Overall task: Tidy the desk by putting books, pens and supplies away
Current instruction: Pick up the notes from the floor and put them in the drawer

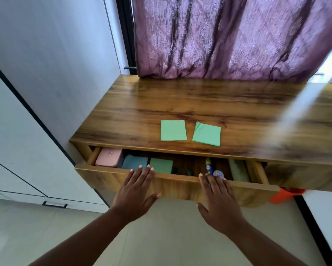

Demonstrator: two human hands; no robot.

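Head view looks down at a wood table (180, 104) with its drawer (180, 186) partly open. Both hands lie flat on the drawer front, fingers spread and holding nothing. The left hand (136, 191) is left of the middle, and its fingertips (147, 167) reach over the top edge of the front. The right hand (218, 196) is right of the middle, and its fingertips also reach the top edge.

Two green paper stacks lie on the table, near its front edge, side by side but not touching. The left stack (173, 130) sits almost square to the table edge. The right stack (207, 133) is turned a bit, with one corner pointing away to the left, and its sheets are fanned at that corner.

In the drawer, a pink case (108, 157) lies at the far left. Next to it is a blue-grey pad (135, 162), then a green pad (161, 165). A glue tube (208, 166) lies right of the middle, its long side running front to back. A small round lid (218, 173) sits just beside the tube at the front, touching the right hand's fingertips. A pale green thing (238, 169) lies at the right end, long side front to back.

A purple curtain (228, 35) hangs behind the table. Something orange (284, 195) shows under the table on the right.
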